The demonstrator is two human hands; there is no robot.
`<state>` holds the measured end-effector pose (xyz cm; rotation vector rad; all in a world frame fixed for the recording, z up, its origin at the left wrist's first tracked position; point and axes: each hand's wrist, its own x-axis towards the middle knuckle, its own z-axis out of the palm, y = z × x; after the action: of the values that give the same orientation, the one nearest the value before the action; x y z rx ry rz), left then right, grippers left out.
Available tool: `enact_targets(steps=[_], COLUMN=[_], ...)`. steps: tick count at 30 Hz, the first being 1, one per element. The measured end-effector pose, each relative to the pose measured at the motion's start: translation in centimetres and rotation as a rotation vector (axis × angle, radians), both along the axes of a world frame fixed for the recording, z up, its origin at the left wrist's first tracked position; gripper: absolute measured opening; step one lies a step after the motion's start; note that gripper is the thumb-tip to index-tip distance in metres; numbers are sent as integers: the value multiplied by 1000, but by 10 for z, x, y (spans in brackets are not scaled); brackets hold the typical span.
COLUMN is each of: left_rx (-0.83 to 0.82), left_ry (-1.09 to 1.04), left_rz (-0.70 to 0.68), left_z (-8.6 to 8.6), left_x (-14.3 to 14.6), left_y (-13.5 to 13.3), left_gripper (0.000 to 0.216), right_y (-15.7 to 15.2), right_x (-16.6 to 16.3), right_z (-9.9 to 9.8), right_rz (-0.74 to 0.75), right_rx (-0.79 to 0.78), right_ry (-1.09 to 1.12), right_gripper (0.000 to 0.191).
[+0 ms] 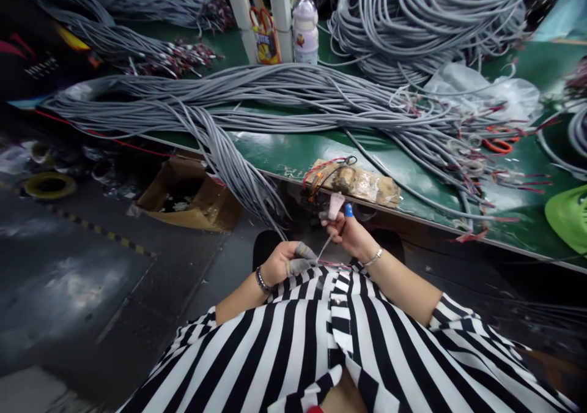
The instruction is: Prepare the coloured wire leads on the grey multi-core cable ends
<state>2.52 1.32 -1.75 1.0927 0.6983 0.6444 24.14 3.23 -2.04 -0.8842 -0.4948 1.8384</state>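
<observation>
My left hand (285, 261), with grey covers on thumb and finger, is closed in a pinch close to the striped shirt. Thin coloured wires (334, 265) stick out to the right of its fingertips, apparently from a cable end mostly hidden by the fingers. My right hand (349, 232) wears a pale pink cover and a blue one on its fingers. Its fingers are closed on a thin pale strand (324, 247), which slants down to the left fingertips. A grey cable bundle (238, 168) hangs over the table edge beyond my left hand.
Long grey cables (275, 85) lie across the green table (275, 150). By its front edge sits a worn wooden block (367, 183) with wires. Orange-handled scissors (499, 141), a bottle (306, 33) and a big cable coil (431, 15) are farther back. A cardboard box (188, 199) stands below left.
</observation>
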Motion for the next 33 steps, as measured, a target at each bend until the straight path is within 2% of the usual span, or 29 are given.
enact_targets(steps=[2,4,5,7,11,14,17,19,22,25,28,30,31,33], left_rx=[-35,-59,-60,-45,25,119,290,491,791,893,827,692,584,310], left_ry=[-2,-29,-45,-59,6,103,191,262,412,537,542,461,401,262], left_rz=[101,270,347,454,489,483,458,458,491,495,476,408,325,75], left_z=[-2,-2,-2,-1,0,-2,-5,-7,-9,-10,-9,-4,-1,5], left_x=[-5,-7,-7,-5,0,4,8,9,9,7,5,3,1,-3], left_y=[-4,-4,-4,-1,-1,-3,-3,-1,2,2,1,4,6,12], left_gripper=[35,36,36,36,32,30,24,17,15,17,15,18,21,32], right_y=[-5,-11,-14,-18,-24,-25,-24,-23,-22,-21,-19,-17,-16,-15], right_x=[0,-1,-2,-3,-9,-17,-28,-35,-41,-35,-21,-12,-8,-3], right_z=[-3,-3,-2,3,12,12,12,13,18,23,26,27,29,32], right_rz=[36,94,130,215,305,274,212,163,97,92,166,239,271,322], right_rx=[21,73,115,215,395,463,494,494,477,543,680,794,859,1002], right_ry=[-41,-77,-89,-107,-198,-336,-538,-683,-877,-990,-1061,-1100,-1115,-1141], right_gripper=[45,36,35,46,66,77,75,68,46,26,14,14,15,19])
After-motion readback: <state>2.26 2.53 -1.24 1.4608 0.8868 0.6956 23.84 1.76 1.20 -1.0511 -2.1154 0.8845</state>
